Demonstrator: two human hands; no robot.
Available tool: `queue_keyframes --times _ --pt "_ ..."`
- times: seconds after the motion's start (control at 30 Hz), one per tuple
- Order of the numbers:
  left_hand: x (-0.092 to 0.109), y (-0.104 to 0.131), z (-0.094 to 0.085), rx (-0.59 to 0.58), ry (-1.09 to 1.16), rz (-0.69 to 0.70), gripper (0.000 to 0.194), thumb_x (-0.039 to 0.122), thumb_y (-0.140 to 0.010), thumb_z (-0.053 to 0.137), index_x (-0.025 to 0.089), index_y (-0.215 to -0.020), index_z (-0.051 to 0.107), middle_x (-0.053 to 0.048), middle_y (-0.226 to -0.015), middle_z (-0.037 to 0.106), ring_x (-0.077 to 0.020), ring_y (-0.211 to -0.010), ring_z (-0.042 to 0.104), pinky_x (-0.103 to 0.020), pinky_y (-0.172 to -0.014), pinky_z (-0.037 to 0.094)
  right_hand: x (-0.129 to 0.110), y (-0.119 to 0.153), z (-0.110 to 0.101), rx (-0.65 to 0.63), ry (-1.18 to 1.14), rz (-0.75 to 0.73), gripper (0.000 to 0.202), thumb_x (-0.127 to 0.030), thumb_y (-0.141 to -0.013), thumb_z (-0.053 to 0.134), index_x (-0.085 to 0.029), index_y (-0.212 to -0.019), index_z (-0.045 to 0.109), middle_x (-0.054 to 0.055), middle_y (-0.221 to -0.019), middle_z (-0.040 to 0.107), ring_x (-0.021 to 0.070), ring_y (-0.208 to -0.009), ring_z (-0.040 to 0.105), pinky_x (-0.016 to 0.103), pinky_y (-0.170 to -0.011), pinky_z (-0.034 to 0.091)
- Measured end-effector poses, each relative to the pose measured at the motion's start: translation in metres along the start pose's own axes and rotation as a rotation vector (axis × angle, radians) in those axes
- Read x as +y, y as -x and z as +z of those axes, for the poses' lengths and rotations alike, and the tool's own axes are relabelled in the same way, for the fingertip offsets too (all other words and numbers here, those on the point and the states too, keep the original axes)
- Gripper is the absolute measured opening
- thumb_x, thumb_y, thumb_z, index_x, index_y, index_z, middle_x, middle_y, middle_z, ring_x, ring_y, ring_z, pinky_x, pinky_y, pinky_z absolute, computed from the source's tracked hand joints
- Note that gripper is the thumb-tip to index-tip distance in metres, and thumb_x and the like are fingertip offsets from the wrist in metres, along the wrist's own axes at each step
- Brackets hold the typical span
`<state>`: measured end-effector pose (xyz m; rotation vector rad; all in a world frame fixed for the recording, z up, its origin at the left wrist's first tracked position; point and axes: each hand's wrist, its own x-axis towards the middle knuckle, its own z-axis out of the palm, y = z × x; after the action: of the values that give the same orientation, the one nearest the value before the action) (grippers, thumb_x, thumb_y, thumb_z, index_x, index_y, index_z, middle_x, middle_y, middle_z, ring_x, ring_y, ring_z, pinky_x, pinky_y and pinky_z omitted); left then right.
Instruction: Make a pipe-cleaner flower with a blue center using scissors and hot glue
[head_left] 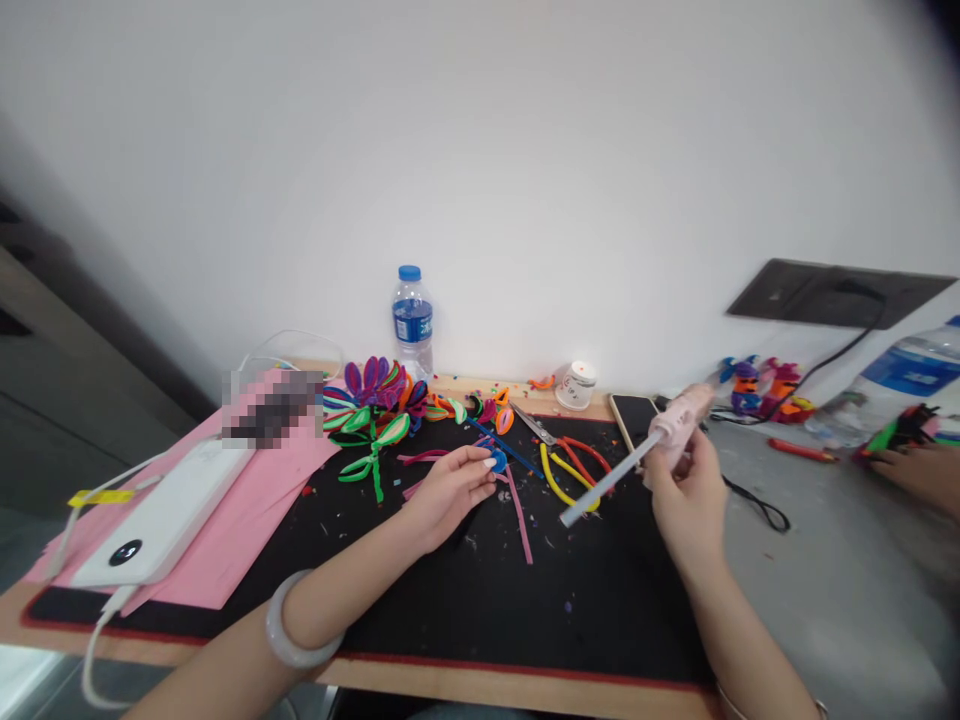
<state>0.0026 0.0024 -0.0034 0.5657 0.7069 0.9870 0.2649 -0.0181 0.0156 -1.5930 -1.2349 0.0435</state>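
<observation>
Near the middle of the black mat [600, 600], my left hand [459, 492] pinches a small round blue piece [499, 460] between thumb and finger. Pink pipe cleaner strips [519, 515] lie just beside and below it. My right hand [688, 495] is wrapped round a pale pink glue gun [679, 420], held above the mat's right side. A long translucent glue stick [611, 488] sticks out of the gun toward the lower left. Behind it, yellow-handled pliers or scissors [559, 485] and red-handled scissors [581, 455] lie on the mat.
Colourful pipe cleaner flowers [375, 425], a water bottle [413, 325] and a paper cup [576, 386] stand along the wall. A white power bank [169, 510] rests on pink sheets [262, 500] at left. A phone [634, 420] lies behind the gun. Another person's hand [919, 475] is at far right.
</observation>
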Motion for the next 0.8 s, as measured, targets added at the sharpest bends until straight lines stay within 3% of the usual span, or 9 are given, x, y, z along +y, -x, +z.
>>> queue_keyframes --times 0.17,0.33,0.53,0.67,0.8 --pt "-0.001 0.001 0.000 -0.009 -0.003 -0.001 0.015 0.012 -0.068 0.066 0.014 -0.079 0.057 0.000 -0.073 0.060 -0.0079 -0.068 0.056 -0.022 -0.070 0.043 0.011 -0.011 -0.015 0.272 0.276 -0.038 0.057 -0.035 -0.071 0.055 -0.010 -0.121 0.044 0.016 -0.111 0.053 0.0253 -0.088 0.055 0.039 -0.076 0.044" --pt "0.000 0.002 0.000 -0.027 0.000 0.011 0.015 0.014 -0.067 0.067 0.015 -0.079 0.058 0.000 -0.072 0.059 -0.0080 -0.067 0.056 -0.022 -0.070 0.043 0.024 -0.022 -0.031 0.337 0.417 0.016 0.057 -0.036 -0.068 0.057 -0.009 -0.118 0.050 0.015 -0.105 0.059 0.0251 -0.083 0.057 0.037 -0.076 0.043" --pt "0.000 0.000 -0.003 -0.047 0.014 0.033 0.016 0.015 -0.069 0.066 0.016 -0.082 0.057 0.000 -0.077 0.059 -0.0080 -0.067 0.056 -0.022 -0.069 0.043 0.037 -0.032 -0.054 0.219 0.518 0.239 0.057 -0.041 -0.067 0.056 -0.010 -0.115 0.055 0.016 -0.097 0.064 0.0277 -0.087 0.059 0.034 -0.076 0.041" --pt "0.000 0.000 -0.002 -0.054 0.017 0.041 0.014 0.014 -0.071 0.064 0.016 -0.083 0.057 -0.001 -0.078 0.059 -0.0082 -0.068 0.056 -0.022 -0.068 0.043 0.046 -0.037 -0.068 0.042 0.597 0.373 0.055 -0.040 -0.069 0.053 -0.013 -0.117 0.055 0.016 -0.103 0.063 0.0301 -0.095 0.057 0.035 -0.077 0.042" --pt "0.001 0.000 -0.001 -0.056 0.027 0.041 0.015 0.013 -0.070 0.064 0.016 -0.083 0.057 -0.001 -0.077 0.059 -0.0086 -0.069 0.056 -0.022 -0.068 0.043 0.049 -0.040 -0.079 -0.030 0.730 0.580 0.061 -0.049 -0.069 0.048 -0.017 -0.121 0.050 0.016 -0.111 0.059 0.0339 -0.101 0.053 0.039 -0.081 0.040"
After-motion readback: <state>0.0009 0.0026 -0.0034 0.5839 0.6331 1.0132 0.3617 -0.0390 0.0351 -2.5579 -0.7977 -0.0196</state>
